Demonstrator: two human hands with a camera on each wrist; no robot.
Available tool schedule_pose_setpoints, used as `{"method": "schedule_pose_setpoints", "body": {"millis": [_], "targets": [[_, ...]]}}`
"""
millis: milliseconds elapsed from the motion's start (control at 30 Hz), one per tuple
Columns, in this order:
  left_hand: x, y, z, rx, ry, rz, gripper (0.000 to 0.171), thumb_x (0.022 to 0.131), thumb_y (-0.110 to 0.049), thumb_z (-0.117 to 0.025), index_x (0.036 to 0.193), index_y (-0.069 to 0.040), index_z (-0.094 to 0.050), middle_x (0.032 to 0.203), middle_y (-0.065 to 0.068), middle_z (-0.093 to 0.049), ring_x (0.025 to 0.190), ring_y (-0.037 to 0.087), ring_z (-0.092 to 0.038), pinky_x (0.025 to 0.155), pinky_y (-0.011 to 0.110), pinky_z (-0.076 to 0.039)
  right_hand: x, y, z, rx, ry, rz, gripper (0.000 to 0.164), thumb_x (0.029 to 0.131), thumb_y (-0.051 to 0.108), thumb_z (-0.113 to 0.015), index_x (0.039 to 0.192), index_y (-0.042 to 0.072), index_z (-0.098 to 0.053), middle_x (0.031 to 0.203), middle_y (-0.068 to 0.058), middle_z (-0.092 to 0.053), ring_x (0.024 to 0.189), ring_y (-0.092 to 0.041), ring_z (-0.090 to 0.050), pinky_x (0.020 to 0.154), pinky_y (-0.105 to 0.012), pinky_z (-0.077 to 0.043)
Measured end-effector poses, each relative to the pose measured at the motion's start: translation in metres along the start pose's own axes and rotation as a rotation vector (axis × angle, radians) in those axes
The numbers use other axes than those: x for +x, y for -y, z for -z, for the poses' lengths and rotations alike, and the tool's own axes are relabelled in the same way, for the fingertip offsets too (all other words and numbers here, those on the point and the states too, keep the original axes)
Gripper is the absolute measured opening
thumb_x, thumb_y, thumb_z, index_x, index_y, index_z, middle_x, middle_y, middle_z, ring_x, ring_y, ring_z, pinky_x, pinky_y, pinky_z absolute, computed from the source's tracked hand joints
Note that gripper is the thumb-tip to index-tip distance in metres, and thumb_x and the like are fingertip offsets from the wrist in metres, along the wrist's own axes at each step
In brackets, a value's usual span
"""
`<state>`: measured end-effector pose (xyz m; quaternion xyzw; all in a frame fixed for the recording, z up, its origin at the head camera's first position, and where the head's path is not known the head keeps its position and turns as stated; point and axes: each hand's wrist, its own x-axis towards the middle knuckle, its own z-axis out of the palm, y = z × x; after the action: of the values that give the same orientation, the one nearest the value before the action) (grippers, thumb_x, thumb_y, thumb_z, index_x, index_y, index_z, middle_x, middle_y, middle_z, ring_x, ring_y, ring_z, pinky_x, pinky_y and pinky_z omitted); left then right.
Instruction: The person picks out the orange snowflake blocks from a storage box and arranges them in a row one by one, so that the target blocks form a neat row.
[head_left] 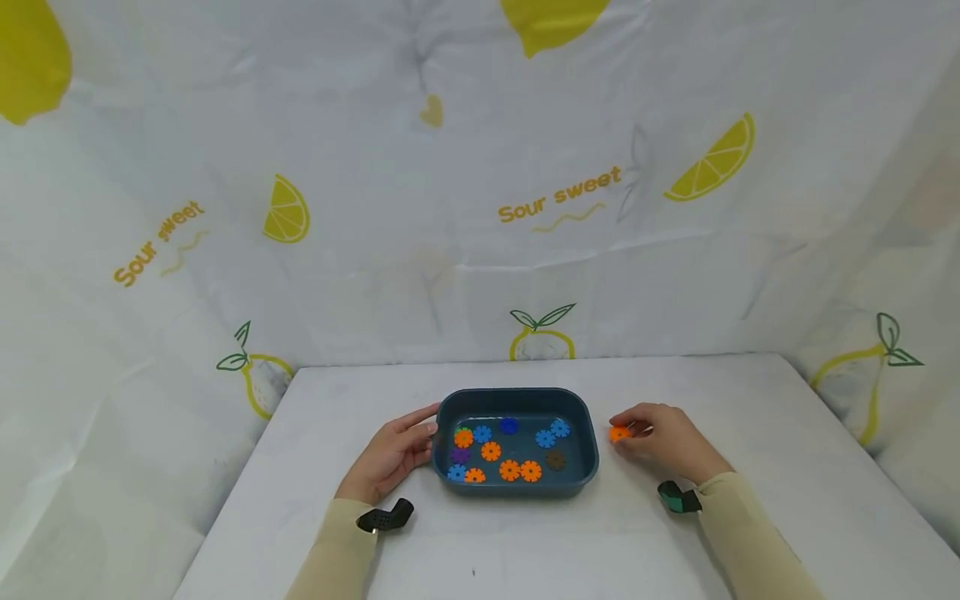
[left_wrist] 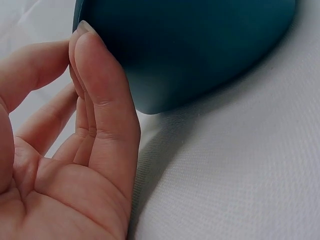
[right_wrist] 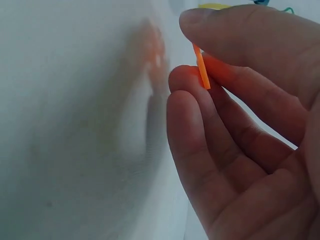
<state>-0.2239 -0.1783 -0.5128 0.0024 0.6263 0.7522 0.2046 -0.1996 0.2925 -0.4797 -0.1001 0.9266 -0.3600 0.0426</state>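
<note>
A dark blue-green plastic basin (head_left: 517,490) sits on the white table, with several notched plastic discs inside in orange, blue, purple and brown. My left hand (head_left: 397,454) touches the basin's left wall from outside; in the left wrist view its fairly straight fingers (left_wrist: 102,75) lie against the outer wall. To the right of the basin, my right hand (head_left: 663,437) pinches an orange notched disc (head_left: 618,433) between thumb and fingers. In the right wrist view this disc (right_wrist: 202,70) appears edge-on, held close to a white surface and partly hidden by the thumb.
The white tabletop (head_left: 517,550) carries the basin, and a white cloth (head_left: 375,275) printed with lemons hangs behind and at both sides. Black wrist mounts (head_left: 386,517) are on both forearms; the right one (head_left: 678,497) has a green patch.
</note>
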Motion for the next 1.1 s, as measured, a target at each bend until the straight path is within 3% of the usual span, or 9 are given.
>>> {"method": "schedule_pose_setpoints", "body": {"millis": [200, 567, 1100], "targets": [[-0.0011, 0.0018, -0.0002, -0.005, -0.015, 0.005, 0.054, 0.107, -0.021, -0.070, 0.159, -0.013, -0.055, 0.106, -0.001, -0.074, 0.082, 0.010, -0.064, 0.079, 0.023, -0.060, -0.0008, -0.0010, -0.0051, -0.020, -0.006, 0.010, 0.028, 0.092, 0.019, -0.086, 0.119, 0.014, -0.081, 0.111, 0.002, -0.077, 0.096, -0.015, -0.064, 0.084, -0.030, -0.056], [0.0012, 0.0001, 0.0010, 0.003, -0.001, 0.013, 0.058, 0.107, -0.023, -0.071, 0.161, -0.014, -0.052, 0.104, -0.002, -0.074, 0.081, 0.009, -0.064, 0.078, 0.021, -0.060, -0.0005, -0.0001, -0.0063, -0.028, -0.008, -0.007, 0.029, 0.091, 0.015, -0.084, 0.119, 0.013, -0.081, 0.109, 0.000, -0.075, 0.097, -0.017, -0.065, 0.089, -0.039, -0.057], [-0.0003, -0.0022, -0.0023, -0.019, -0.018, 0.018, 0.057, 0.105, -0.022, -0.073, 0.159, -0.013, -0.055, 0.105, -0.001, -0.076, 0.080, 0.009, -0.066, 0.077, 0.021, -0.061, 0.0011, -0.0063, -0.0052, -0.046, -0.019, 0.008, 0.028, 0.090, 0.013, -0.084, 0.118, 0.013, -0.080, 0.110, 0.000, -0.075, 0.099, -0.018, -0.065, 0.089, -0.037, -0.057]]}}
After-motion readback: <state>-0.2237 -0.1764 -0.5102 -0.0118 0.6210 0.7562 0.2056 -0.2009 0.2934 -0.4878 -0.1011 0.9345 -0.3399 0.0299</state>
